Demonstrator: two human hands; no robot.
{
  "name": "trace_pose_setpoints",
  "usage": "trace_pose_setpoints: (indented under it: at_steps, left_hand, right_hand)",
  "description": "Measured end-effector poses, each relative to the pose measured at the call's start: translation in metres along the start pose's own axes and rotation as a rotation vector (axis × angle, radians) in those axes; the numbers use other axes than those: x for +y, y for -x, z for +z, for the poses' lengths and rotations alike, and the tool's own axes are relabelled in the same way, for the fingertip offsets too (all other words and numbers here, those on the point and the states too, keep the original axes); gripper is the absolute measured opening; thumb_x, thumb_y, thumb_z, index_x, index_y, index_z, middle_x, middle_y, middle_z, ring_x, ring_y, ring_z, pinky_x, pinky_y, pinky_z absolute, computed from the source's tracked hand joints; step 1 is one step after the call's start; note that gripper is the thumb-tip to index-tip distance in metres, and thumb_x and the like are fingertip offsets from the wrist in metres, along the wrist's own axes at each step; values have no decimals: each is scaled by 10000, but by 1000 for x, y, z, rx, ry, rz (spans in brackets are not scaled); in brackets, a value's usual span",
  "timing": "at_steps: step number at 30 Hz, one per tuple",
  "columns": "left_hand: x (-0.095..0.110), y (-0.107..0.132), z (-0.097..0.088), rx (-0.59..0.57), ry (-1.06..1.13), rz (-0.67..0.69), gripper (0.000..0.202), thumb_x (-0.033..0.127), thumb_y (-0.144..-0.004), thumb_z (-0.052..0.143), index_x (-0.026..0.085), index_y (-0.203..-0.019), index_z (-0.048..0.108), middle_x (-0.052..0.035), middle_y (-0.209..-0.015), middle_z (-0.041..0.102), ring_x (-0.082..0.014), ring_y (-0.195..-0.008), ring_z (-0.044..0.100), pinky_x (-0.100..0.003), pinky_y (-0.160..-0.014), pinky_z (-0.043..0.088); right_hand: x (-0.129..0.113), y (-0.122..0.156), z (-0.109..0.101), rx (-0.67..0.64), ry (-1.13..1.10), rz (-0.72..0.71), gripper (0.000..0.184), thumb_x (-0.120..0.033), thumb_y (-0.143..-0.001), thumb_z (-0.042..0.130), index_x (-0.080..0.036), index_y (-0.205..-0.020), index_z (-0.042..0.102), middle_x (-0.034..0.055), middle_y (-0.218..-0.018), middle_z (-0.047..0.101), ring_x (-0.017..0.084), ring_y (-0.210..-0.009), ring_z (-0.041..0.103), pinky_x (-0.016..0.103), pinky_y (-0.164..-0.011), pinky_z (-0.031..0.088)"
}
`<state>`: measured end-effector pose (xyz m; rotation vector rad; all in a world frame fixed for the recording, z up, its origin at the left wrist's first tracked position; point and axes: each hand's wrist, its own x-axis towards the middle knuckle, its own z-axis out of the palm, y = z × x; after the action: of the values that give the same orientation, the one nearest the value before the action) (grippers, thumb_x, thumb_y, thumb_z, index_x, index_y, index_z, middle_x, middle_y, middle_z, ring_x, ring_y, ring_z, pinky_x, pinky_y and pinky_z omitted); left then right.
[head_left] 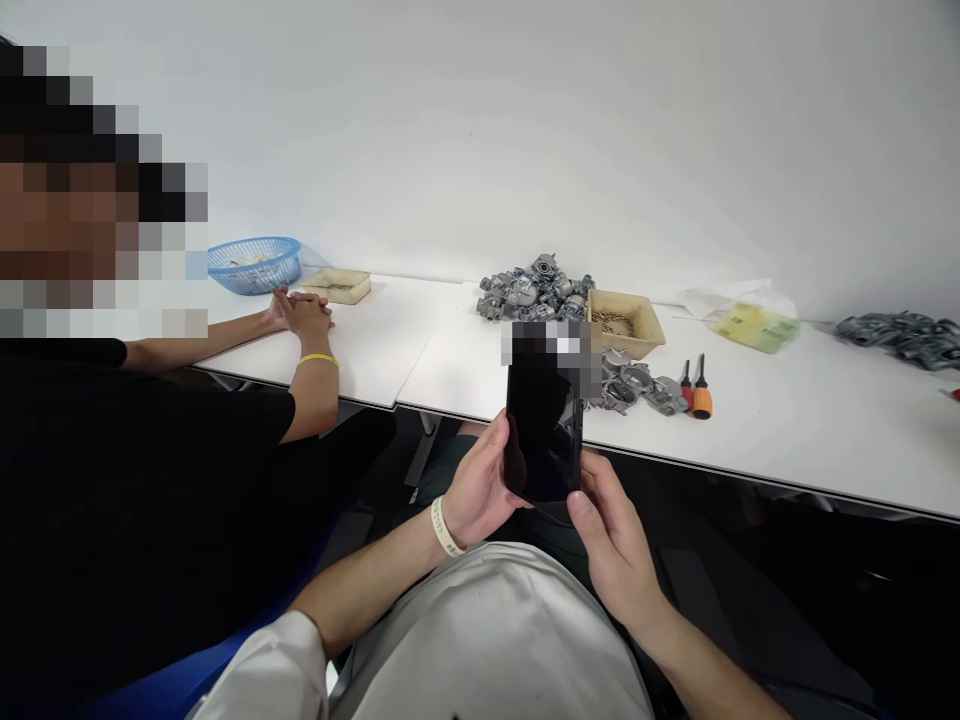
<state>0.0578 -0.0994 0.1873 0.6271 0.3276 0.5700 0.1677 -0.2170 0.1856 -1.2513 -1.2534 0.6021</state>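
Observation:
A black smartphone (541,430) is held upright in front of me, its screen dark and its top part blurred out. My left hand (484,485) wraps round its left edge, thumb along the side; a pale wristband (447,528) circles that wrist. At the lower right corner my right hand (613,535) grips it too, thumb near the front. Behind the phone, on the white table (480,385), lie grey metal castings (634,380), partly hidden by it. Two screwdrivers, one red (686,388) and one orange (702,390), stand beside them.
A pile of castings (536,288) and a tray (645,325) of small screws are farther back. To the right are a yellow-green packet (756,328) and dark parts (907,338). Leftward, a co-worker's clasped hands (304,312) rest near a blue basket (259,266) and shallow tray (341,287).

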Motion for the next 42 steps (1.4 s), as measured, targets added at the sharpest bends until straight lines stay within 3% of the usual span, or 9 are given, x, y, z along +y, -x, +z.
trace_pose_setpoints:
  at_steps: [4,7,12,24,30,36,42]
  left_hand:
    - [0,0,0,-3,25,-3,306,490,-892,638,237,-1064,647,5,-763,633,-95,-535,527,-187,-454,345]
    - [0,0,0,-1,28,1,292,494,-882,650,241,-1028,650,16,-738,618,-87,-516,509,-185,-449,338]
    - [0,0,-1,0,30,-15,321,499,-888,638,232,-1065,650,2,-777,625,-99,-549,537,-185,-429,331]
    - [1,4,7,73,-30,31,427,543,-852,668,253,-1158,603,16,-773,612,-93,-551,526,-181,-455,384]
    - [0,6,8,36,-54,74,445,568,-864,633,261,-1181,576,34,-723,541,-65,-484,428,-155,-394,322]
    - [-3,7,6,23,-75,113,424,576,-900,572,258,-1180,563,47,-683,484,-54,-474,375,-158,-410,321]
    - [-5,8,3,34,-67,133,440,594,-881,590,261,-1164,534,60,-649,450,-62,-470,370,-170,-419,323]
  right_hand:
    - [2,0,0,9,5,3,358,-378,-1027,434,-272,-1359,513,-3,-780,611,169,-632,548,288,-711,509]
    - [3,0,0,16,13,-9,340,-372,-1026,439,-265,-1337,526,23,-883,666,178,-711,611,285,-720,522]
    - [4,0,1,14,-3,-36,357,-359,-1028,440,-277,-1369,508,56,-1135,691,215,-981,664,289,-802,538]
    - [7,0,3,51,-32,-18,273,-354,-1031,446,-322,-1278,558,8,-1166,692,185,-1036,649,247,-859,523]
    - [3,-1,11,156,-101,54,334,-425,-1015,456,-281,-1273,612,58,-1168,690,231,-1076,643,304,-883,534]
    - [9,1,11,165,-112,110,357,-444,-1014,446,-289,-1294,604,73,-1261,659,256,-1216,587,379,-1042,476]
    - [11,3,14,192,-127,92,363,-448,-1005,469,-285,-1294,616,82,-1279,659,267,-1224,595,401,-1060,471]
